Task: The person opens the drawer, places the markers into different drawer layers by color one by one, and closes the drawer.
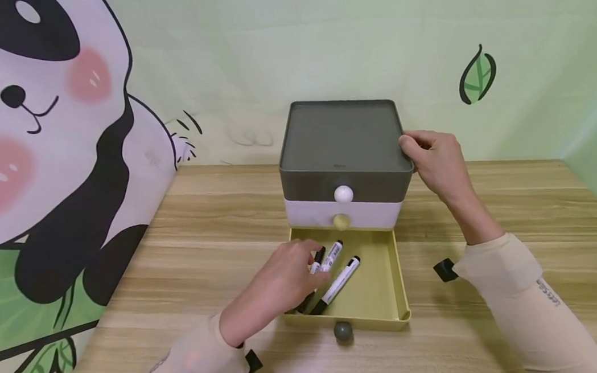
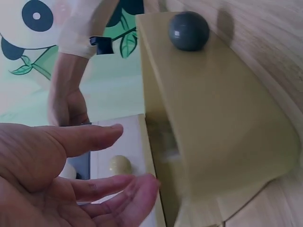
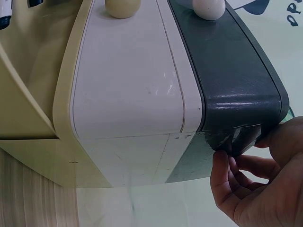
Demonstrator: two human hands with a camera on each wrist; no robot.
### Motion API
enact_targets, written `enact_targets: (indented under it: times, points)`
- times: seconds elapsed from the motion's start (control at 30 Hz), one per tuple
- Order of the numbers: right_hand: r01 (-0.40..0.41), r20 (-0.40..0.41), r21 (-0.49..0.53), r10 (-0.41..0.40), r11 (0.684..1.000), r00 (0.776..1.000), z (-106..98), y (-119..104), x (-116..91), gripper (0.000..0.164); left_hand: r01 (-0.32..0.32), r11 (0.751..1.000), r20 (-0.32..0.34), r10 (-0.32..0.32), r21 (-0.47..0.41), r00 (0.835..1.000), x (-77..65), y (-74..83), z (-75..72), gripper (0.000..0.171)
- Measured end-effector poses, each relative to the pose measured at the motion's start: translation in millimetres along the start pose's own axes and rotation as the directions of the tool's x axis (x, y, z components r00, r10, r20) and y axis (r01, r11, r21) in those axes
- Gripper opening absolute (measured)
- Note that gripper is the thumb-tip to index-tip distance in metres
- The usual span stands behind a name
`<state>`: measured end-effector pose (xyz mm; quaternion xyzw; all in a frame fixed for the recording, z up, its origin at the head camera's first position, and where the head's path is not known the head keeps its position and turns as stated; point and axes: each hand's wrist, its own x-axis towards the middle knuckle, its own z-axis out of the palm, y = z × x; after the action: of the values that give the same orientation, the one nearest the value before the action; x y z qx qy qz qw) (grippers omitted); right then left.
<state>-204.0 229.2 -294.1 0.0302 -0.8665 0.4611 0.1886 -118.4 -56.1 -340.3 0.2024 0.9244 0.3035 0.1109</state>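
Note:
A small desktop drawer organizer (image 1: pixel 344 138) has a dark grey top, a white middle tier and a yellow bottom drawer (image 1: pixel 373 279), which is pulled out. Several white markers with black caps lie in that drawer, among them one marker (image 1: pixel 341 282) near its middle. My left hand (image 1: pixel 288 272) hovers over the drawer's left side, hiding part of the markers. In the left wrist view its thumb and fingers are spread apart with nothing between them. With the thumb at the top rim and fingers curled under the side, my right hand (image 1: pixel 438 163) holds the organizer's right side.
The organizer stands on a wood-grain table (image 1: pixel 218 214), with a green wall behind it. A panda picture (image 1: pixel 48 127) covers the left wall. Round knobs stick out in front: a white knob (image 1: pixel 343 194), a yellow knob (image 1: pixel 341 222) and a grey knob (image 1: pixel 343 332) on the pulled-out drawer.

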Motion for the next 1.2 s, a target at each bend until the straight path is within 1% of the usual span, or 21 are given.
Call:
enact_targets:
  times: [0.07,0.2,0.27,0.33,0.47,0.63,0.7,0.8,0.93,1.07,1.2]
  points:
    - [0.002,-0.002,0.002,-0.002,1.0,1.0,0.3,0.1,0.4,0.039,0.003,1.0,-0.025,-0.003,0.021,1.0,-0.2,-2.1,1.1,0.043]
    - [0.005,-0.003,0.009,-0.005,1.0,1.0,0.6,0.5,1.0,0.039,-0.011,1.0,-0.068,0.011,0.011,0.998,-4.9,-4.1,0.6,0.038]
    - [0.01,-0.005,0.011,-0.01,1.0,1.0,0.5,0.3,1.2,0.039,-0.033,0.999,-0.083,0.033,0.008,0.996,-9.4,-2.9,-0.2,0.034]
    - [0.011,-0.007,0.013,-0.011,1.0,1.0,0.4,0.1,1.4,0.039,-0.07,0.997,-0.106,0.071,0.015,0.992,-14.7,-1.5,0.2,0.03]
    - [0.008,-0.01,0.02,-0.008,1.0,1.0,0.4,0.3,1.3,0.038,-0.132,0.991,-0.146,0.135,0.029,0.98,-26.2,1.5,3.3,0.025]
    - [0.004,-0.013,0.026,-0.004,1.0,1.0,0.9,0.7,1.3,0.038,-0.192,0.981,-0.186,0.191,0.014,0.964,-42.0,4.3,9.1,0.024]
    - [0.006,-0.017,0.024,-0.006,1.0,1.0,1.3,0.4,1.4,0.037,-0.22,0.975,-0.203,0.217,0.009,0.955,-48.2,4.9,11.9,0.025]
    - [0.011,-0.027,0.021,-0.011,1.0,1.0,1.8,-0.3,2.2,0.035,-0.255,0.967,-0.216,0.248,-0.002,0.944,-56.4,5.0,17.1,0.025]
    - [0.015,-0.031,0.024,-0.015,1.0,0.999,1.8,-1.1,3.3,0.034,-0.28,0.96,-0.201,0.271,-0.022,0.942,-65.4,4.5,23.6,0.019]
    - [0.012,-0.032,0.024,-0.011,1.0,0.999,1.6,-1.0,2.8,0.034,-0.301,0.953,-0.17,0.29,-0.04,0.942,-69.7,3.9,29.0,0.014]
    - [0.008,-0.027,0.022,-0.007,1.0,1.0,1.9,-0.5,2.1,0.035,-0.339,0.941,-0.135,0.334,-0.016,0.933,-71.4,2.0,36.1,0.012]
